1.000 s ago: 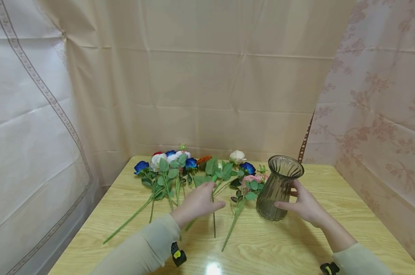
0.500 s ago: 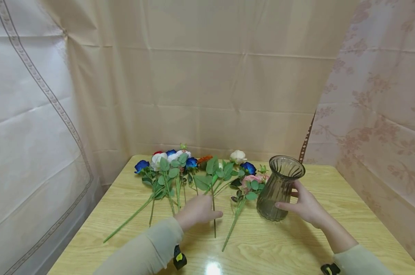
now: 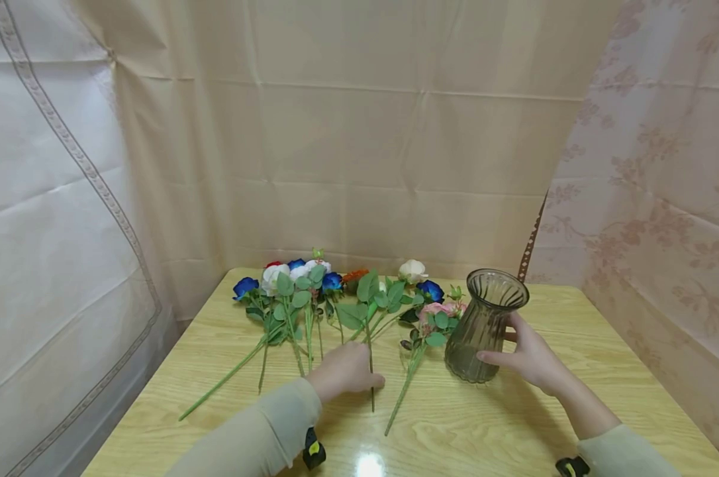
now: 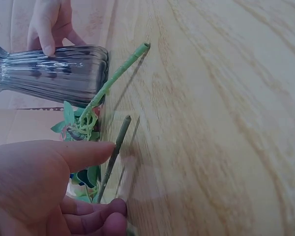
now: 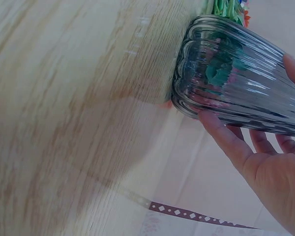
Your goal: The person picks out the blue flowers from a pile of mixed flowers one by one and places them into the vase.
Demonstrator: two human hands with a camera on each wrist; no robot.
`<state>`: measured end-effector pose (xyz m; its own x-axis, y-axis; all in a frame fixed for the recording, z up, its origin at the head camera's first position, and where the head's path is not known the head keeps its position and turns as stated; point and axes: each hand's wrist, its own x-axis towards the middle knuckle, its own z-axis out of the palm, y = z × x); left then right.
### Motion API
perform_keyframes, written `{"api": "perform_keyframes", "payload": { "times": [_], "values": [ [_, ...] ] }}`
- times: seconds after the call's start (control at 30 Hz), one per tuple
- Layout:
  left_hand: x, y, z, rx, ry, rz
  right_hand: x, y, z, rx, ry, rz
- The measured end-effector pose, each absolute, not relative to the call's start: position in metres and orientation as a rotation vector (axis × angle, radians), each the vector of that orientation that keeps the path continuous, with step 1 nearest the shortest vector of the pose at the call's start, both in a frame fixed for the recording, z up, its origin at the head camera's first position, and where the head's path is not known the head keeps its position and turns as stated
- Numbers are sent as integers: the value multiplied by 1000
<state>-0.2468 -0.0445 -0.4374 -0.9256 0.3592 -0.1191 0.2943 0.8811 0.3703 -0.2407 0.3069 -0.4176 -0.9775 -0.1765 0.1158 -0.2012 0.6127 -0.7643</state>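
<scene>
In the head view my left hand (image 3: 347,368) is low over the table, at a thin green flower stem (image 3: 372,391) in the middle. The left wrist view shows the thumb tip right at that stem (image 4: 119,140), with the bent fingers apart from it below. My right hand (image 3: 535,361) holds a smoky, ribbed glass vase (image 3: 475,341) by its side, thumb and fingers around it. The vase stands upright with a flared mouth and nothing in it. A pink artificial flower (image 3: 433,311) lies just left of the vase, its stem pointing toward me.
Several artificial flowers lie along the back of the wooden table (image 3: 484,437): blue roses (image 3: 245,287), a white bloom (image 3: 274,279), an orange one (image 3: 355,275) and a cream rose (image 3: 412,270). One long stem (image 3: 222,389) stretches to the front left. Beige cloth (image 3: 389,146) hangs behind.
My left hand has come down and toward me, from near the leaves to the lower part of the stem. The right hand and the vase have stayed in place.
</scene>
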Motion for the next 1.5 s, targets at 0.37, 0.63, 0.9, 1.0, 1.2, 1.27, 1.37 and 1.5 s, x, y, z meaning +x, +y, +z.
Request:
{"api": "perform_keyframes", "payload": {
  "times": [0.37, 0.63, 0.9, 1.0, 1.2, 1.27, 1.37, 1.5],
  "values": [
    [-251, -43, -440, 528, 2909, 489, -241, 307, -415, 340, -2789, 1327],
    [-252, -45, -442, 519, 2878, 557, -241, 307, -416, 349, -2786, 1341],
    [-255, -50, -441, 499, 2808, 753, -241, 307, -416, 358, -2780, 1342],
    [-256, -52, -439, 477, 2761, 846, -241, 307, -417, 361, -2776, 1349],
    [-261, -58, -434, 454, 2710, 961, -242, 308, -418, 348, -2780, 1349],
    [-263, -62, -432, 486, 2715, 966, -242, 308, -418, 347, -2778, 1354],
    [-265, -67, -428, 529, 2717, 977, -240, 308, -418, 349, -2776, 1356],
    [-266, -74, -424, 540, 2696, 1033, -239, 309, -418, 349, -2780, 1342]
  ]
}}
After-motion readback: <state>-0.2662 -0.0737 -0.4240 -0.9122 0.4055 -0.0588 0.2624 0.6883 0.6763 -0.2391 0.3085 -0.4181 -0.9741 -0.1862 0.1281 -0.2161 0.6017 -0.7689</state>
